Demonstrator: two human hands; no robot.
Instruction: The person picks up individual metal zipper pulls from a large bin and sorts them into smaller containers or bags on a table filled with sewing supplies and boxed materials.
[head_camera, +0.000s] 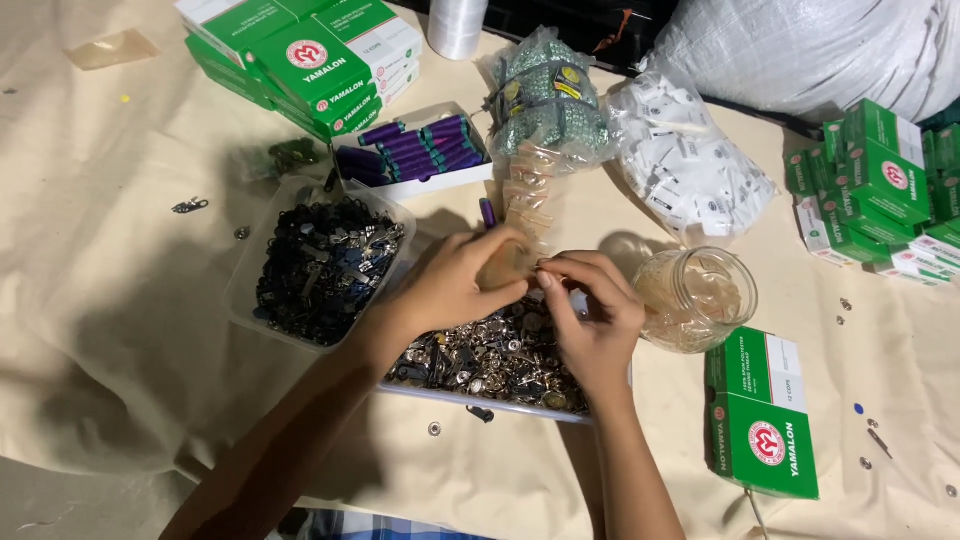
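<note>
My left hand (455, 280) and my right hand (592, 320) meet over a shallow tray (480, 398) of mixed silver and dark metal fasteners. Both pinch a small clear plastic pouch (508, 265) between their fingertips. The right thumb and forefinger press at the pouch's edge; what is inside it is too small to tell. A clear glass jar (697, 298) lies tilted just right of my right hand, holding more small clear pouches.
A clear tub of black metal parts (322, 262) sits to the left. An open box of purple thread spools (415, 150), stacked green boxes (320, 55), bags of small parts (690, 165) and more green boxes (765, 420) surround the cloth-covered table.
</note>
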